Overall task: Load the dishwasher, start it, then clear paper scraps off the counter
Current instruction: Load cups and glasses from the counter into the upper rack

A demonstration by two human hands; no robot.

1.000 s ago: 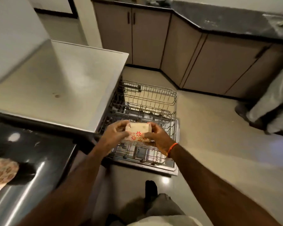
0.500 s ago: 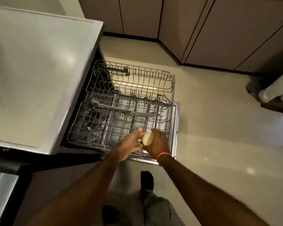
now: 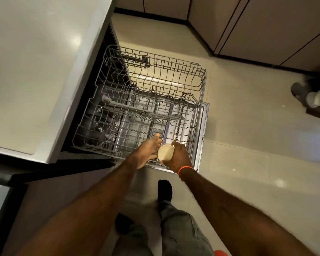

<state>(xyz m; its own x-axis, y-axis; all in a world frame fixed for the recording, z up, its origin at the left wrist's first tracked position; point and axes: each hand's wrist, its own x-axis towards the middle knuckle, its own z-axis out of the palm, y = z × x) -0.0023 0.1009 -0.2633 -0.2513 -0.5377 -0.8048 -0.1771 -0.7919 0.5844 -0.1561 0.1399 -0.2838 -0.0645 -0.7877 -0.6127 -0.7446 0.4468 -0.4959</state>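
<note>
Below the pale desk (image 3: 35, 71), the dishwasher's lower rack (image 3: 137, 126) stands pulled fully out over the open door (image 3: 201, 145), which gives clear access from above for loading. At the near right corner of that rack, the right hand (image 3: 178, 157) holds a small cream cup (image 3: 165, 152), its fingers curled round the wall so that the round, pale end of the cup faces the camera; whether this is the mouth or the base cannot be told. The left hand (image 3: 146, 154) lies against the cup's left side, its fingers straight and slightly apart, apparently steadying the cup as it is guided toward the tines. The cup is judged to be just above the rack, not yet seated. The upper rack (image 3: 164, 74), beyond the lower one, holds nothing that shows. The cup appears plain and smooth from this side; any pattern is hidden by the hands.
</note>
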